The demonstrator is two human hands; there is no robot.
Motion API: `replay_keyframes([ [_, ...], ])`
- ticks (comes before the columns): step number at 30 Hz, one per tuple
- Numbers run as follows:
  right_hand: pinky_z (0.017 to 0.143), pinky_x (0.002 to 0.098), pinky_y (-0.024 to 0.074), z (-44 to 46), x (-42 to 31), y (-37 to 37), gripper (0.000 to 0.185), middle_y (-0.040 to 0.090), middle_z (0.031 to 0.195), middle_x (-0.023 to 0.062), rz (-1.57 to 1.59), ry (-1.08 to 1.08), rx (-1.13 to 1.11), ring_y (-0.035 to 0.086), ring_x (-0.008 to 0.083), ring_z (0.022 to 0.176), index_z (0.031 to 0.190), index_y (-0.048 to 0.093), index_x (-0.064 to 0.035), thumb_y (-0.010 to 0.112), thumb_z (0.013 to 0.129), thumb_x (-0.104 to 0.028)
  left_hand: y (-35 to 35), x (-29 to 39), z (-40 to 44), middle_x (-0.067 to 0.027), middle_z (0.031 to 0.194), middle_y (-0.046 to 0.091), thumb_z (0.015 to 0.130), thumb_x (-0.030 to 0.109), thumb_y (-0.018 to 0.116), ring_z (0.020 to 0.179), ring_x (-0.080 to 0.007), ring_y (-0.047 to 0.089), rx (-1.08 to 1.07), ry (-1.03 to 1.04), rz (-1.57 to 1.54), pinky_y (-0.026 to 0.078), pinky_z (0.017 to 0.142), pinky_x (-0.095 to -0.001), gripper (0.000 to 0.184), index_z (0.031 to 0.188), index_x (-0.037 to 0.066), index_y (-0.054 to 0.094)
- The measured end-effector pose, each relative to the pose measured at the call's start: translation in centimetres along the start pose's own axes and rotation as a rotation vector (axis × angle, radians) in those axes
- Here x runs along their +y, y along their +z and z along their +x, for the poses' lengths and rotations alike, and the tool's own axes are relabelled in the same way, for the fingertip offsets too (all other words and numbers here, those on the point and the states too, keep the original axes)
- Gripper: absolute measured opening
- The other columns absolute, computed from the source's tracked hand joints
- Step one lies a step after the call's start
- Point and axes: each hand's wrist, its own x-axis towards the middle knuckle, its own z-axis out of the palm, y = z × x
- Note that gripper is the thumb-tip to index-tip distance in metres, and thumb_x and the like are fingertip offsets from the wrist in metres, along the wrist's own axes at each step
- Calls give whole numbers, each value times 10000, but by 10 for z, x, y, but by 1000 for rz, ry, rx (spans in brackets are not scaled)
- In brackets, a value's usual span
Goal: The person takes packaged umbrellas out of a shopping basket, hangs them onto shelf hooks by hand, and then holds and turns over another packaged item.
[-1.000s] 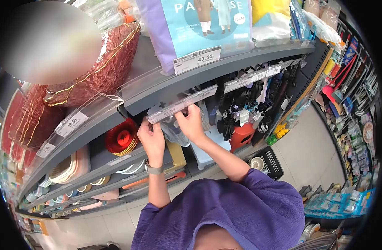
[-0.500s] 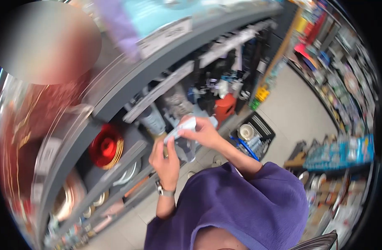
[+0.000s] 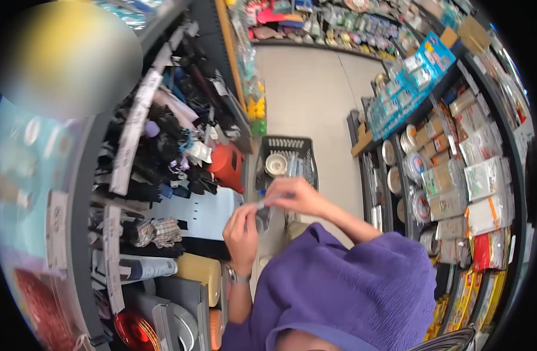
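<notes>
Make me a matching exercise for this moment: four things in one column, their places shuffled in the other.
1. Black basket
2. Wristwatch
3. Pale round container
4. Small see-through item

A. Inside the black basket
B. Held between the fingers of the left hand and right hand
C. On the aisle floor
D. Around the left wrist

Pairs: 1-C, 2-D, 3-A, 4-B

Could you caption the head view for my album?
In a shop aisle, left hand and right hand hold a translucent item, a black basket beyond.
</notes>
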Motion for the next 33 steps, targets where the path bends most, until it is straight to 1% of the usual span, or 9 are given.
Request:
replay_keyframes([
  [4, 738, 361, 555, 2, 28, -53, 101, 694, 956, 111, -105, -43, 144, 696, 273, 861, 918, 702, 6, 736, 835, -40, 57, 8, 61, -149, 958, 706, 889, -21, 663, 868, -323, 694, -101, 111, -48, 543, 761, -379, 96, 984, -18, 671],
  [9, 755, 370, 560, -7, 101, -98, 99, 686, 960, 111, -35, 77, 279, 695, 271, 867, 918, 700, 12, 726, 830, -24, 134, -4, 111, -116, 967, 708, 867, -10, 677, 878, -309, 691, -266, 152, 2, 540, 759, -379, 118, 985, -5, 680],
  [10, 753, 383, 554, -10, 123, -103, 110, 677, 940, 111, -38, 123, 275, 686, 296, 856, 923, 696, 7, 726, 833, -47, 150, -13, 119, -115, 987, 707, 859, -15, 675, 892, -297, 687, -339, 183, 71, 538, 767, -373, 122, 978, 3, 690],
  [11, 752, 397, 548, -13, 144, -104, 123, 668, 920, 110, -37, 173, 268, 676, 321, 845, 928, 692, 3, 727, 835, -70, 165, -24, 124, -113, 1006, 705, 850, -20, 674, 905, -286, 683, -416, 211, 142, 536, 776, -367, 128, 971, 11, 700],
  [17, 794, 407, 519, -20, 259, -93, 65, 646, 883, 101, -142, 319, 318, 627, 307, 906, 840, 753, -47, 738, 780, -68, 258, -106, 140, -83, 917, 670, 853, 35, 672, 846, -306, 654, -617, 187, 229, 513, 737, -401, 75, 918, 32, 711],
  [20, 803, 419, 524, -24, 314, -75, 69, 643, 893, 109, -167, 405, 293, 635, 319, 909, 849, 752, -42, 727, 796, -78, 298, -146, 145, -111, 926, 676, 844, 43, 677, 857, -321, 666, -764, -73, 174, 516, 736, -408, 77, 899, 24, 727],
  [24, 784, 454, 538, -23, 395, -47, 100, 656, 896, 167, -274, 554, 253, 656, 363, 893, 797, 717, 2, 713, 802, -98, 356, -228, 140, -137, 897, 682, 829, 41, 669, 856, -340, 670, -889, -128, 119, 526, 750, -426, 78, 849, 28, 743],
  [28, 764, 471, 554, -10, 451, -45, 83, 664, 886, 209, -439, 662, 127, 671, 388, 871, 754, 687, 22, 686, 774, -59, 415, -301, 138, -172, 917, 680, 832, 46, 655, 872, -365, 669, -968, -107, 105, 527, 790, -455, 92, 834, 21, 743],
  [33, 800, 455, 567, 4, 519, -50, 65, 674, 926, 202, -588, 763, 47, 669, 374, 930, 760, 699, 4, 644, 727, -2, 486, -355, 140, -171, 922, 681, 832, 63, 674, 879, -376, 664, -987, -115, 114, 530, 805, -474, 82, 836, 17, 742],
])
